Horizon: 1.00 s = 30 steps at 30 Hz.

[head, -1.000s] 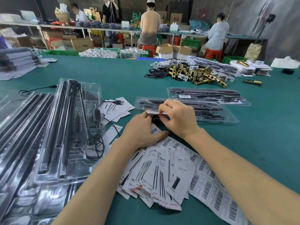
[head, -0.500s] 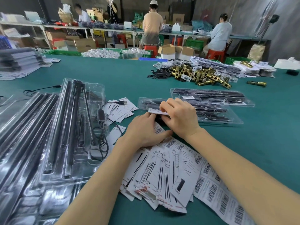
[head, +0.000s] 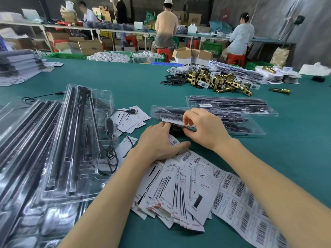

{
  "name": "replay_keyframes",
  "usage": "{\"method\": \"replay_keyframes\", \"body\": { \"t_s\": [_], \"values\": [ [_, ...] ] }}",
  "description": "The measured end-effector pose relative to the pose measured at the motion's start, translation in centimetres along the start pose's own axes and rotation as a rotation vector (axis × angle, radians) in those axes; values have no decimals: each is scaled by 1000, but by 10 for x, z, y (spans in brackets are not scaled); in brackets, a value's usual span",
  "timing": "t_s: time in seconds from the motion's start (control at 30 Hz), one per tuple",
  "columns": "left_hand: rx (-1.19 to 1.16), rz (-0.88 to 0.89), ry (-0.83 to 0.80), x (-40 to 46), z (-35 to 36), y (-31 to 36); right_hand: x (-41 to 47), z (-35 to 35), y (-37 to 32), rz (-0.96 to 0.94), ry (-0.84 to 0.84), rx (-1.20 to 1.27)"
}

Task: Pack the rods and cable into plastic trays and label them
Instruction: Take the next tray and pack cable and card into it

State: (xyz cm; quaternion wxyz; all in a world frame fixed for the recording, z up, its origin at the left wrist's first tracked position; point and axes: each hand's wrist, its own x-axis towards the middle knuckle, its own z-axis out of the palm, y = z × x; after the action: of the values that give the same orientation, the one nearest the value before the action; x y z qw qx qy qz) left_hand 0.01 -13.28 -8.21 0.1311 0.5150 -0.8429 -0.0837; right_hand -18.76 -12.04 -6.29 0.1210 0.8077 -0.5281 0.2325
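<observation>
A closed clear plastic tray [head: 238,122] with black rods lies crosswise in front of me. My right hand [head: 202,127] pinches a white label strip [head: 174,122] against the tray's near edge. My left hand [head: 157,142] rests palm down beside it, fingertips at the label's left end. A second packed tray [head: 231,104] with a barcode sticker lies just behind. At the left an open tray [head: 78,140] holds black rods and a coiled black cable [head: 107,158]. White printed cards [head: 179,194] and a barcode sticker sheet [head: 241,203] are spread under my forearms.
Stacked clear trays with rods [head: 23,140] fill the left edge. More cards [head: 130,119] and a USB cable end lie mid-table. A heap of brass latches [head: 220,81] sits far right. Several people work at benches behind the green table [head: 295,140].
My right hand's fingers have shifted along the label on the tray's near edge and spread a little. My left hand stays in place. The camera has tilted slightly.
</observation>
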Motion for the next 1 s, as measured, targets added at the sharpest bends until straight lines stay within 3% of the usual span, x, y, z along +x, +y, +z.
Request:
{"method": "replay_keyframes", "body": {
  "t_s": [0.4, 0.53, 0.63, 0.73, 0.87, 0.93, 1.0],
  "values": [
    [102, 1, -45, 1, 1, 2, -5, 3, -2, 16, 105, -62],
    [110, 9, -45, 1, 0, 1, -2, -7, 5, -25, 40, 9],
    [111, 39, -41, -1, 1, 2, 4, -17, 8, -16, 116, 37],
    [90, 66, -17, -1, 0, 3, 9, -21, 2, -77, 17, 53],
    [53, 87, 6, -4, -2, 2, 1, -21, 6, 6, -22, 311],
    [45, 105, 13, -3, -2, 2, -9, -18, 12, 43, -75, 324],
    [11, 123, 24, -4, -4, 2, -16, -16, 16, 72, -25, 293]
  ]
}}
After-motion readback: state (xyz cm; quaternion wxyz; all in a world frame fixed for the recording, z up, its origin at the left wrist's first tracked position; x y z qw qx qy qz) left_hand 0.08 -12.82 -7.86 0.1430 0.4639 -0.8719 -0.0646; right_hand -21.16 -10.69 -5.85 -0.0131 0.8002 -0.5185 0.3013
